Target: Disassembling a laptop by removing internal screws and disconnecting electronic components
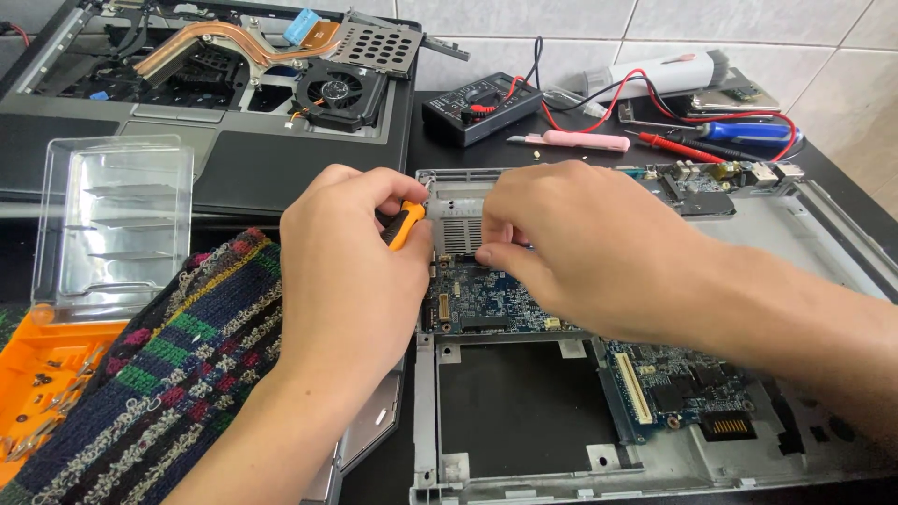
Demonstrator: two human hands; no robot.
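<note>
An opened silver laptop base (823,234) lies in front of me with its blue circuit board (486,299) exposed. My left hand (351,271) is closed around an orange and black screwdriver handle (404,224), held at the board's upper left corner beside a perforated metal plate (458,224). My right hand (580,243) reaches in from the right. Its fingertips pinch something small at the board's top edge, just below that plate; what they pinch is hidden.
A second dismantled laptop (234,84) with copper heat pipe and fan sits at the back left. A clear lid (112,224) over an orange bit case (37,374), a striped knitted cloth (187,374), a multimeter (477,108) with red leads, and a pink tool (580,140) lie around.
</note>
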